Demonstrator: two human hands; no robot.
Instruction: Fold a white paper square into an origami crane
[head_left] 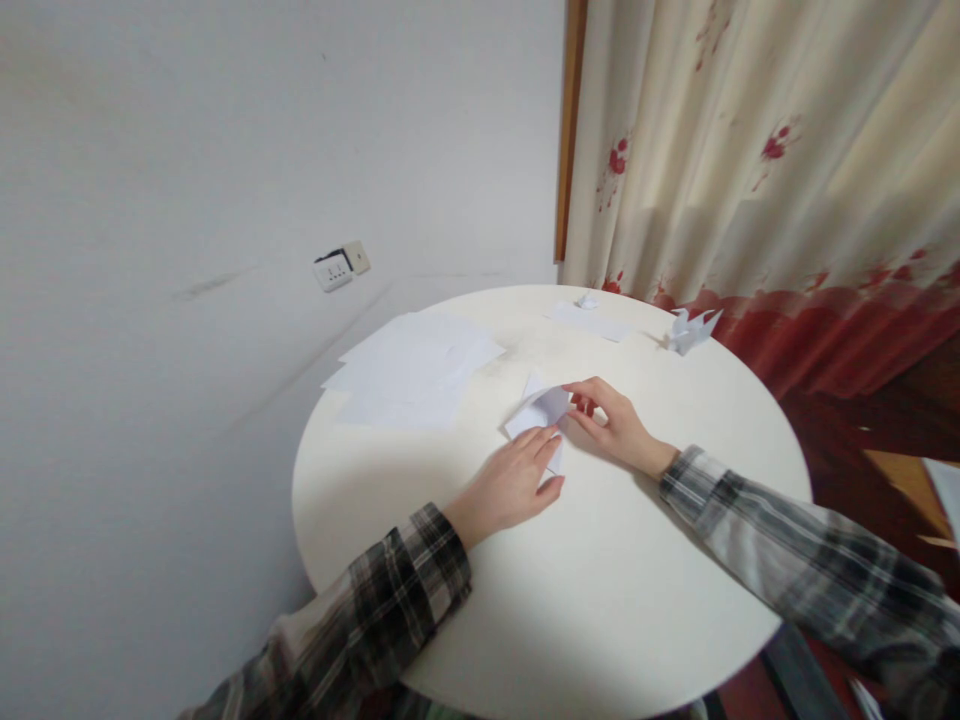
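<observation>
A small, partly folded piece of white paper point(541, 411) lies near the middle of the round white table point(615, 580). My left hand point(514, 482) rests flat on its near part, fingers stretched out and pressing it down. My right hand point(613, 420) pinches the paper's right edge between thumb and fingers. Both arms wear plaid sleeves.
A loose stack of white sheets point(411, 368) lies at the table's back left. A paper strip point(589, 320) with a small crumpled bit point(586, 300) and a folded paper figure point(691, 330) sit at the far edge. A wall socket point(340, 266) and a flowered curtain point(757, 150) stand behind.
</observation>
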